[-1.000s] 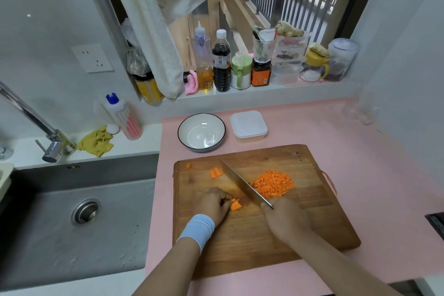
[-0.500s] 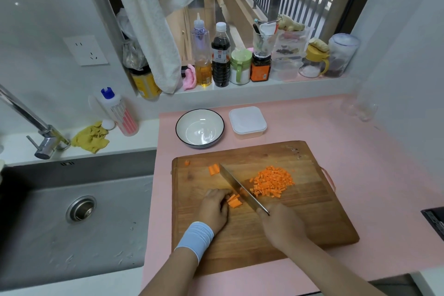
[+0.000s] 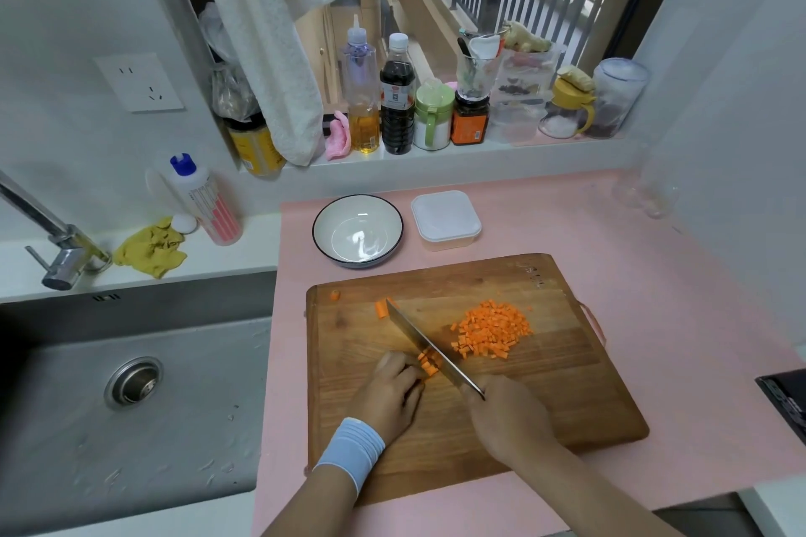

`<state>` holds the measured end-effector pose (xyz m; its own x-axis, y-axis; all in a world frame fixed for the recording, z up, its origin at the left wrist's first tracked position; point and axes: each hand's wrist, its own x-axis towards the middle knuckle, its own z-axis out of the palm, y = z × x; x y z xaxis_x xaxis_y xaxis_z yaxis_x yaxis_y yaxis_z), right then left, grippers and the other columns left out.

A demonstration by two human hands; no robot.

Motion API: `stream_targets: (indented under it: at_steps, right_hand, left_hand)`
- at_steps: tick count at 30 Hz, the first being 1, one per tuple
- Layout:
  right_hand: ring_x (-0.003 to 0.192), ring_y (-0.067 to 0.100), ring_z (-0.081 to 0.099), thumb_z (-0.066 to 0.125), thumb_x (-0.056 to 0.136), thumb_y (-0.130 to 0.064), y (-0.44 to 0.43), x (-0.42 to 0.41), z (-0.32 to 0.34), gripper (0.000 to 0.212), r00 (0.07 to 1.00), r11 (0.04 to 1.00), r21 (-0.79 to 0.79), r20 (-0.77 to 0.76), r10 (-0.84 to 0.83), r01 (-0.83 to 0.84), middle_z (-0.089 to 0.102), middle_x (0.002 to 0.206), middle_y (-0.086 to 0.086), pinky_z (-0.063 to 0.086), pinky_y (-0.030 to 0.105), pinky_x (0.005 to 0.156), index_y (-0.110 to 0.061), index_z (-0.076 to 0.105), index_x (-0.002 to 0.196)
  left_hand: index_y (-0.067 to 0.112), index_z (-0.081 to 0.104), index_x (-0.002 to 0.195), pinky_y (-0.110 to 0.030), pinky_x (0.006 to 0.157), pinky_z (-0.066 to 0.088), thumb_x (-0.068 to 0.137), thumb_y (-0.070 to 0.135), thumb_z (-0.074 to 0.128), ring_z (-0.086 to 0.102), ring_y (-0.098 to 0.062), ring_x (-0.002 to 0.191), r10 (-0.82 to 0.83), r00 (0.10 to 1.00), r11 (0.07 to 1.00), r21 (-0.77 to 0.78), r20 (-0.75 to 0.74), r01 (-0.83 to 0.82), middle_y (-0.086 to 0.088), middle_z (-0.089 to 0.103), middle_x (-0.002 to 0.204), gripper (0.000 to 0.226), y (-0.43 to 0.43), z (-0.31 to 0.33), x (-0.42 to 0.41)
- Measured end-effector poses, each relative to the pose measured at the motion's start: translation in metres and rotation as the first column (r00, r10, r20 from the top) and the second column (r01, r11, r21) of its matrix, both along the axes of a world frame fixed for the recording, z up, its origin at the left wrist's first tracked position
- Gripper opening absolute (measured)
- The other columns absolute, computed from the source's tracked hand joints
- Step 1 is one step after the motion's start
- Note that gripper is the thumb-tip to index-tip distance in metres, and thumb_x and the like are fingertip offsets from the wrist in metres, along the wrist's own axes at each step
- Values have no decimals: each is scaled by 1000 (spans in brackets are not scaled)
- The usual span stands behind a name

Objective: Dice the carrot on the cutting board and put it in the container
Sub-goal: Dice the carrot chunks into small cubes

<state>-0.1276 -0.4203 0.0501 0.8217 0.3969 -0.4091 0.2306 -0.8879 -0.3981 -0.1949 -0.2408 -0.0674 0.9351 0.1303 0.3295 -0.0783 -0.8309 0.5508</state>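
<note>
The left hand (image 3: 390,395) curls its fingers on the carrot strips (image 3: 428,363); the right hand (image 3: 508,416) grips the knife (image 3: 429,347), its blade just right of them, running up-left. The strips lie across the blade, nearest the left hand. The container (image 3: 445,220) sits beyond the board (image 3: 545,397).

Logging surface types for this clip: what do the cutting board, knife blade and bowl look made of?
Cutting board: wood, matte brown, visible grain bands.
Knife blade: metal, likely steel, smooth grey sheen.
Bowl: probably glazed ceramic, glossy white, dark rim, reflections inside.
</note>
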Motion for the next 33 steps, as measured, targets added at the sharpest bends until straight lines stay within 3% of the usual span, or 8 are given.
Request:
stream_targets:
  at_steps: [3, 7, 14, 16, 21, 25, 33]
  right_hand:
    - [74, 14, 60, 43, 102, -45, 1, -2, -2, 34, 1000, 1000, -8, -1, 5, -5, 62, 74, -7, 40, 29, 57, -29, 53, 73]
    - [71, 11, 54, 43, 103, -43, 0, -6, -3, 35, 1000, 1000, 8, -8, 7, -7, 58, 72, -10, 37, 28, 59, -32, 50, 70]
    - [88, 15, 63, 40, 103, -43, 4, -7, 0, 30, 996, 998, -37, 80, 45, -42, 68, 90, -7, 49, 31, 75, -29, 67, 101]
    - [96, 16, 65, 40, 103, -42, 5, -13, 1, 30, 988, 998, -42, 143, 56, -50, 70, 98, -6, 47, 31, 78, -31, 66, 113]
    - [105, 13, 64, 39, 103, -38, 6, -24, 4, 34, 971, 989, -71, 190, 143, -131, 70, 111, -7, 46, 27, 85, -36, 59, 131]
    - [106, 15, 64, 38, 104, -36, 8, -25, 3, 34, 981, 990, -93, 150, 122, -108, 70, 111, -5, 47, 29, 86, -34, 59, 130]
    - [97, 18, 66, 41, 103, -35, 12, -13, -4, 27, 998, 998, -52, 37, 46, -44, 70, 99, -4, 44, 29, 74, -27, 66, 109]
  left_hand:
    - [12, 71, 93, -26, 82, 49, 93, 15, 58, 55, -16, 92, -11, 999, 1000, 15, 31, 11, 0, 60, 95, 14, 3, -5, 2]
    - [14, 71, 96, -23, 81, 48, 94, 17, 54, 54, -14, 92, -23, 999, 999, 26, 37, 22, 0, 61, 94, 17, 3, -6, 3]
    - [10, 69, 91, -24, 80, 48, 88, 9, 63, 54, -17, 88, -42, 997, 999, 37, 65, 39, -2, 59, 90, 8, 1, -6, 3]
    - [10, 68, 85, -24, 78, 47, 85, 11, 66, 54, -18, 84, -32, 996, 999, 44, 89, 28, -2, 58, 86, 2, -1, -4, 3]
    - [9, 67, 79, -27, 76, 48, 89, 13, 61, 56, -21, 82, -18, 994, 997, 73, 112, 9, -5, 60, 83, 13, 0, -4, 6]
    - [9, 66, 76, -25, 74, 47, 87, 11, 64, 54, -20, 80, -6, 994, 998, 61, 107, -1, -5, 58, 81, 12, -1, -3, 6]
    - [10, 67, 78, -23, 76, 48, 86, 6, 69, 55, -17, 80, -22, 995, 999, 32, 101, 19, -2, 58, 83, 9, 0, -4, 7]
